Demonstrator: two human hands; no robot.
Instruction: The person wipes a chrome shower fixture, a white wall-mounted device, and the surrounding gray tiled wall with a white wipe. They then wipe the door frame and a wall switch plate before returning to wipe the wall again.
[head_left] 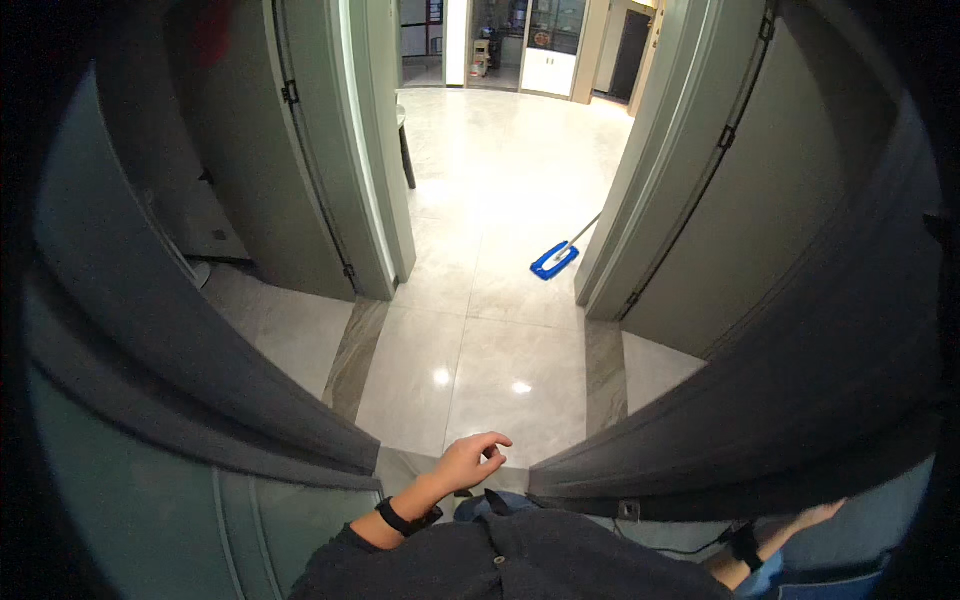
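My left hand (472,462) is held out in front of my body, above the floor at the doorway. Its fingers bend loosely with a gap between thumb and forefinger, and nothing is in it. At the lower right, my right hand (815,517) reaches out to the side by the lower edge of a dark curtain (760,430). Its fingers show too little to tell whether they grip anything. A second dark curtain (270,400) hangs to my left. Both wrists wear black bands.
Ahead, a pale tiled floor (470,270) runs between door frames into a bright room. A blue flat mop (541,271) rests on it beside the right frame. Grey doors, left (235,150) and right (760,200), flank the passage. A dark table leg (407,155) stands past the left frame.
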